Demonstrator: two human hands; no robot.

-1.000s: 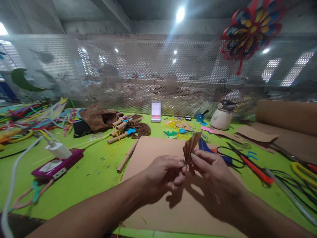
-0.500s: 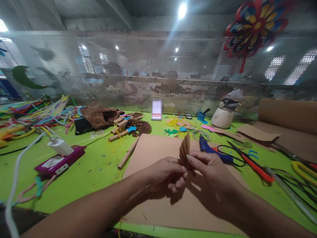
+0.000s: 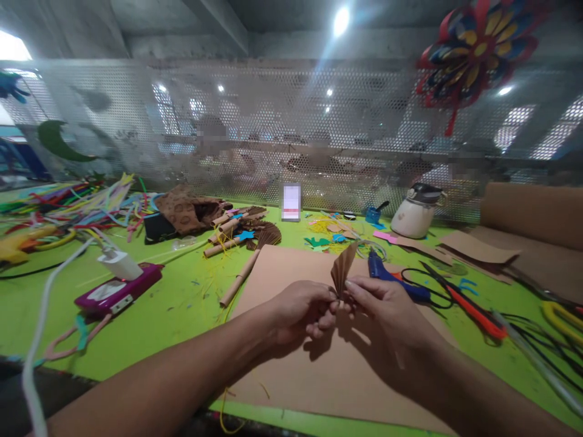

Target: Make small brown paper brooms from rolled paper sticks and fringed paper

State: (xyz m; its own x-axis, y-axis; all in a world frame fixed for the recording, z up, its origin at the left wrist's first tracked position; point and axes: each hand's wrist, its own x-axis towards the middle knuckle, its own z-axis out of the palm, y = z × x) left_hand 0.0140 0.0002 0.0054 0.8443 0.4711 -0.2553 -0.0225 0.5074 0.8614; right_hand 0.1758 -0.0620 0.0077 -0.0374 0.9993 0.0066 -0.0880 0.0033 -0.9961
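Note:
A small brown pleated paper fan [image 3: 342,267] stands upright between my hands, its folds gathered at the bottom. My left hand [image 3: 303,309] pinches the gathered base from the left, fingers curled. From the right, my right hand [image 3: 376,303] grips the fan's lower right edge between thumb and fingers. The fingertips hide the very bottom of the folds. Both hands are above a large sheet of brown card [image 3: 286,267] lying on the green table [image 3: 191,340]. A rolled brown paper tube [image 3: 239,279] lies by the card's left edge.
A blue glue gun [image 3: 396,279] and red-handled scissors [image 3: 478,309] lie to the right. A purple power strip [image 3: 119,290] with a white plug is at left. Behind are paper tubes with pleated fans [image 3: 266,233], a phone [image 3: 291,201] and a white jug [image 3: 412,215].
The fan leans slightly more to the right and its pleats look a little more spread. Both hands keep their hold on it. The whole view has shifted slightly.

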